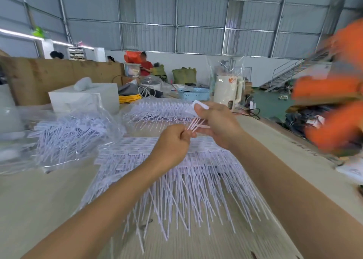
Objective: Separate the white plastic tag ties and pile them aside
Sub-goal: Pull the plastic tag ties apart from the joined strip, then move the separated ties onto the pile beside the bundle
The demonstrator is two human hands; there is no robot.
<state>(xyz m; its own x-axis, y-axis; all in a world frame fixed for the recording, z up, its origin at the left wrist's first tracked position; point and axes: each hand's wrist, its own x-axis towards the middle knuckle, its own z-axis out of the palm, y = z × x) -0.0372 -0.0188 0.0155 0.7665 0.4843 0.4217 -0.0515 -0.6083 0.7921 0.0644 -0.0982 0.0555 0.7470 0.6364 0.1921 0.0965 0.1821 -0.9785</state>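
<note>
Two hands [196, 129], three tie heaps [176, 170], one kettle [227, 93]

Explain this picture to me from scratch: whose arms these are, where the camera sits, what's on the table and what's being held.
There is no machine here. The camera sits on a person's head, looking forward and down at their own bare arms. The left hand pinches the thin ends of a few white tag ties, while the right hand holds their flat tag ends. On the table below lies a big spread of ties. More sit in a clear plastic bag to the left and in another heap behind.
</note>
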